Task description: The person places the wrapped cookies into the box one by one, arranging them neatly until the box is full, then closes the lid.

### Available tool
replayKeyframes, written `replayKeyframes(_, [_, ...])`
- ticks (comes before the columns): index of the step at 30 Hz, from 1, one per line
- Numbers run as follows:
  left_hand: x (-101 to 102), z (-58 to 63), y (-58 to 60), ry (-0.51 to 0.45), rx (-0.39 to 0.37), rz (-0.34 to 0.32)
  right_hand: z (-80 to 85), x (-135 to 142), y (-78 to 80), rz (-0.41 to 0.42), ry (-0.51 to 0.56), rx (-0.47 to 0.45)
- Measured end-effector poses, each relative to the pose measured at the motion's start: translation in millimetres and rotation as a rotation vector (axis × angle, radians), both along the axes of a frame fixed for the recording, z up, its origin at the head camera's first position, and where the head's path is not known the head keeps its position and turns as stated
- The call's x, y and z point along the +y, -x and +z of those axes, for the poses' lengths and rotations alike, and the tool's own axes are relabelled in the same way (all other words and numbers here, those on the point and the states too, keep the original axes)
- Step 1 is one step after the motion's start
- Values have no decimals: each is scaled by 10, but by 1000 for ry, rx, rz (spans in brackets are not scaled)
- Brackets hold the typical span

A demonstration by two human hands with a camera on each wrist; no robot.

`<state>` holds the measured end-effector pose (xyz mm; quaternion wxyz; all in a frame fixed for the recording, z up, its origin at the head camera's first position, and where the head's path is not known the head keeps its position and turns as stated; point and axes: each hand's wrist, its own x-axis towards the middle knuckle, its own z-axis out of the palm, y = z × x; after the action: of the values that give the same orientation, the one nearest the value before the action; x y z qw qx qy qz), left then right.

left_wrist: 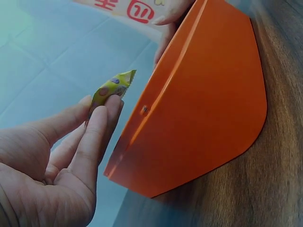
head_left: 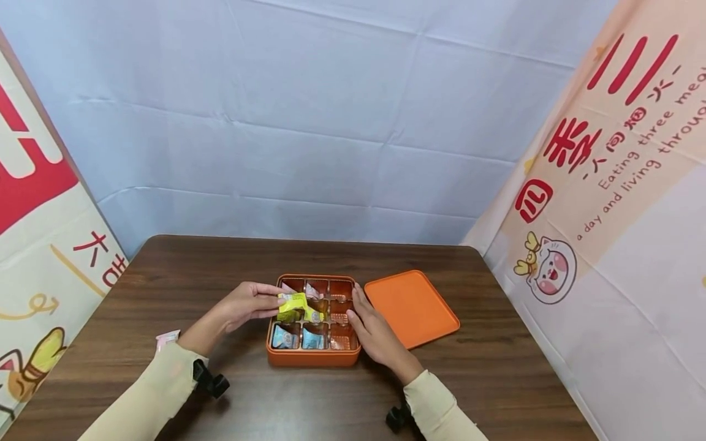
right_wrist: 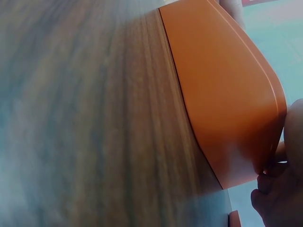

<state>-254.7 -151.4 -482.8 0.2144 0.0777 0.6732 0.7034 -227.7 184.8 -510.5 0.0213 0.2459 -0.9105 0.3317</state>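
My left hand (head_left: 250,306) pinches a small yellow wrapped candy (head_left: 293,301) between thumb and fingertips, over the left part of an orange divided box (head_left: 314,358). In the left wrist view the yellow candy (left_wrist: 110,90) sticks up from the fingertips, next to the box wall (left_wrist: 203,104). Pink-wrapped candies (head_left: 315,290) lie in the box's back row, a yellow one (head_left: 314,315) in the middle row, and blue ones (head_left: 313,340) in front. With fingers mostly straight, my right hand (head_left: 377,334) rests against the box's right side and rim.
An orange lid (head_left: 413,309) lies flat on the table just right of the box, partly behind the right hand. One pink-wrapped candy (head_left: 167,339) is on the wooden table (head_left: 309,404) beside the left forearm. Cloth hangs behind the table (head_left: 331,122).
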Motion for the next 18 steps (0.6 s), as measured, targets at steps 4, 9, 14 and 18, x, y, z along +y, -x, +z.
replayKeyframes(4, [36,-13,7,0,-2,-5,2,-6,-12,7,14,-9])
replayKeyframes(9, [93,-29,4,26,-2,-14,-12,-7,-22,18,24,-17])
replayKeyframes(14, [157,-3,30,31,4,-15,-11,7,-6,18,23,-10])
replayKeyframes(18, [207,41,47,39,17,-25,-1,15,12,23,23,-7])
